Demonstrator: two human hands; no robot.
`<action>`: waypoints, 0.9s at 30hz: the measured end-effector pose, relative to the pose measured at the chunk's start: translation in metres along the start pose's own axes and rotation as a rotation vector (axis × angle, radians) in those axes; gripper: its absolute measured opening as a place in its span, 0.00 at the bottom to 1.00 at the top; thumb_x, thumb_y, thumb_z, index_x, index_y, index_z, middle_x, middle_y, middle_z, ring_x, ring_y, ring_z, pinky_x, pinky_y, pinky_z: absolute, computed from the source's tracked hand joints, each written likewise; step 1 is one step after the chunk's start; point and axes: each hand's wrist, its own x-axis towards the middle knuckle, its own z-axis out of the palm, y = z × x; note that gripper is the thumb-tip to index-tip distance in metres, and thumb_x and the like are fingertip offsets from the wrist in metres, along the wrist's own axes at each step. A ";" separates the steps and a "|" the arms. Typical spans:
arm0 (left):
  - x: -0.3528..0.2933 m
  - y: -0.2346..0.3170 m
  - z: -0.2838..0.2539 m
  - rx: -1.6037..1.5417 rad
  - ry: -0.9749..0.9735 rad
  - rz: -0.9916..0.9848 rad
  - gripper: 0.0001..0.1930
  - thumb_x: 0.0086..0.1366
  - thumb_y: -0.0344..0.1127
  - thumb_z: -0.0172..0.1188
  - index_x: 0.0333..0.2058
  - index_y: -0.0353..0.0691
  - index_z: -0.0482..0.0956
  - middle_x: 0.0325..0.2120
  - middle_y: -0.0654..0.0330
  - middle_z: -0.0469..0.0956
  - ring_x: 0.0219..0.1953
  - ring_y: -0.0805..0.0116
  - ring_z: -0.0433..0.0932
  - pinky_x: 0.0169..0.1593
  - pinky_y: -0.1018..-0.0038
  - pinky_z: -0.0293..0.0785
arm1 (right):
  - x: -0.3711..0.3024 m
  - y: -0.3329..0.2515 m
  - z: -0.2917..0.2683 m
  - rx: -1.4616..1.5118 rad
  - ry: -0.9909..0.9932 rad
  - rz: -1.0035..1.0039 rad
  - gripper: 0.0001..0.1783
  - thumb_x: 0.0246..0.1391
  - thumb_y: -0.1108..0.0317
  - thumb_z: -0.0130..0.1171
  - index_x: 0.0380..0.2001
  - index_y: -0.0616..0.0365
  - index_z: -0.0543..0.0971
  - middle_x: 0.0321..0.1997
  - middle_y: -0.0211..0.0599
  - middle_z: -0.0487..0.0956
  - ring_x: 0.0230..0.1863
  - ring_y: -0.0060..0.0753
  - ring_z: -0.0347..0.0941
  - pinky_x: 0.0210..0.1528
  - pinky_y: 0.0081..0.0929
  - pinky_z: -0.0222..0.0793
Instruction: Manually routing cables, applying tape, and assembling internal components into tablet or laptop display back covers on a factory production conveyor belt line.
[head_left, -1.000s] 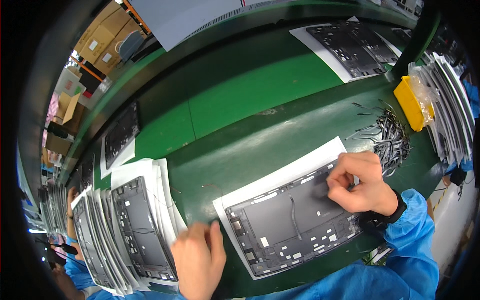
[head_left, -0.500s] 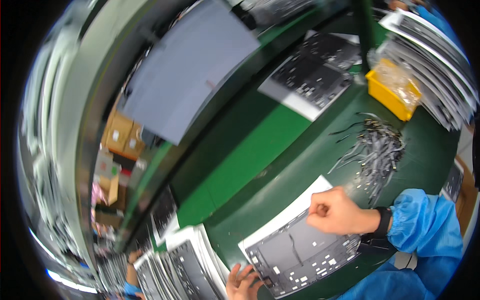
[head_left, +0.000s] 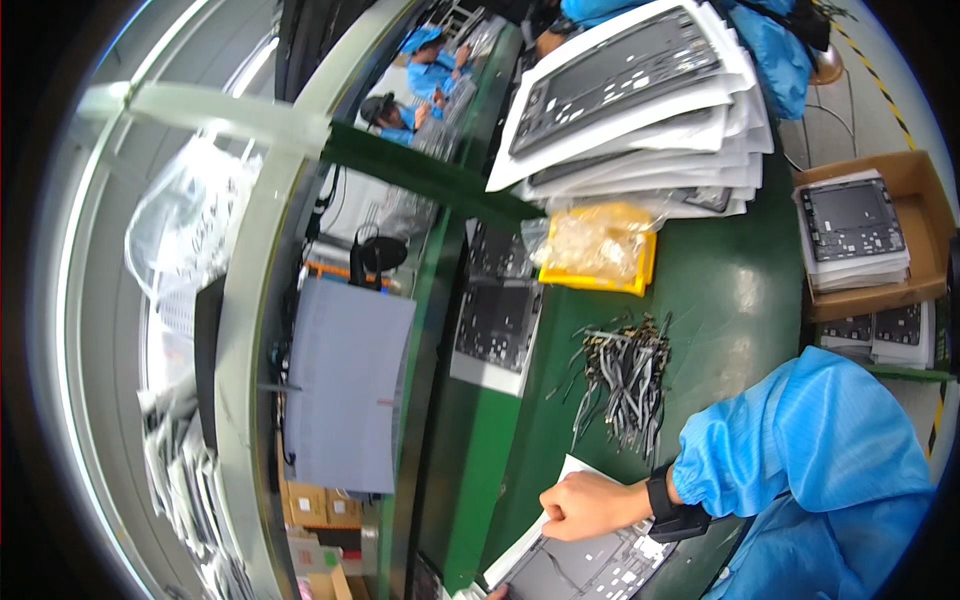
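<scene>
A dark grey tablet-like panel with small white patches and black parts along its edges lies on a white sheet at the bottom of the view. A thin dark ribbon cable rests across it. My right hand, a black band at its wrist, is closed in a fist over the panel's upper part; whatever its fingers hold, if anything, is hidden. Only a bit of my left hand shows at the lower edge beside the panel. Beyond my right hand a loose heap of grey ribbon cables covers part of the green table.
A yellow bin with clear plastic bags stands behind the cables. Farther back rises a tall stack of panels and white sheets. A cardboard box of panels sits right; a green shelf post crosses left. Co-workers sit far off.
The view has swung to the right, bringing the cardboard box and tall stack into sight. My right hand stays fisted over the panel. My left hand has mostly slipped below the lower edge.
</scene>
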 end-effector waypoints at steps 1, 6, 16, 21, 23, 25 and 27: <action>0.016 0.008 -0.014 0.021 -0.073 -0.033 0.07 0.73 0.34 0.60 0.46 0.42 0.81 0.37 0.65 0.81 0.38 0.68 0.77 0.45 0.74 0.74 | 0.000 -0.003 -0.001 0.023 0.009 -0.012 0.15 0.49 0.61 0.65 0.18 0.59 0.76 0.18 0.42 0.79 0.22 0.49 0.78 0.27 0.42 0.71; 0.104 0.067 -0.061 0.282 -0.191 0.359 0.16 0.77 0.39 0.57 0.54 0.31 0.79 0.50 0.56 0.83 0.49 0.64 0.81 0.54 0.64 0.78 | -0.001 -0.004 -0.001 0.082 0.069 -0.116 0.15 0.50 0.61 0.65 0.20 0.59 0.75 0.18 0.41 0.80 0.21 0.48 0.78 0.27 0.42 0.71; 0.317 0.132 -0.131 -0.087 0.099 0.519 0.17 0.78 0.40 0.49 0.55 0.36 0.77 0.50 0.52 0.82 0.52 0.56 0.81 0.60 0.56 0.78 | -0.007 -0.008 0.003 -0.080 -0.066 -0.262 0.12 0.50 0.65 0.62 0.21 0.58 0.72 0.17 0.38 0.76 0.19 0.49 0.75 0.24 0.43 0.69; 0.395 0.094 -0.178 0.650 0.263 0.458 0.20 0.73 0.48 0.55 0.53 0.39 0.80 0.50 0.49 0.84 0.51 0.49 0.82 0.55 0.55 0.80 | -0.016 -0.014 -0.008 -0.021 -0.077 -0.249 0.11 0.50 0.67 0.60 0.21 0.59 0.71 0.16 0.37 0.74 0.18 0.48 0.72 0.22 0.43 0.66; 0.395 0.095 -0.172 1.389 0.841 0.512 0.20 0.65 0.53 0.65 0.45 0.43 0.86 0.52 0.49 0.84 0.57 0.46 0.82 0.53 0.58 0.82 | -0.012 -0.013 -0.002 -0.030 -0.112 -0.249 0.11 0.50 0.67 0.61 0.21 0.58 0.71 0.17 0.37 0.74 0.19 0.48 0.72 0.22 0.43 0.66; 0.392 0.108 -0.044 1.743 0.784 0.394 0.19 0.66 0.51 0.63 0.45 0.44 0.86 0.49 0.50 0.85 0.54 0.47 0.83 0.53 0.57 0.82 | -0.014 0.011 -0.005 -0.124 -0.040 -0.260 0.11 0.50 0.68 0.62 0.21 0.58 0.71 0.18 0.36 0.75 0.19 0.47 0.73 0.22 0.43 0.68; 0.380 0.122 -0.077 1.672 0.839 0.786 0.19 0.66 0.50 0.62 0.45 0.42 0.85 0.40 0.44 0.85 0.42 0.41 0.86 0.46 0.52 0.83 | -0.008 -0.014 0.005 -0.059 -0.126 -0.363 0.10 0.49 0.68 0.61 0.22 0.59 0.71 0.18 0.39 0.75 0.20 0.51 0.74 0.23 0.46 0.68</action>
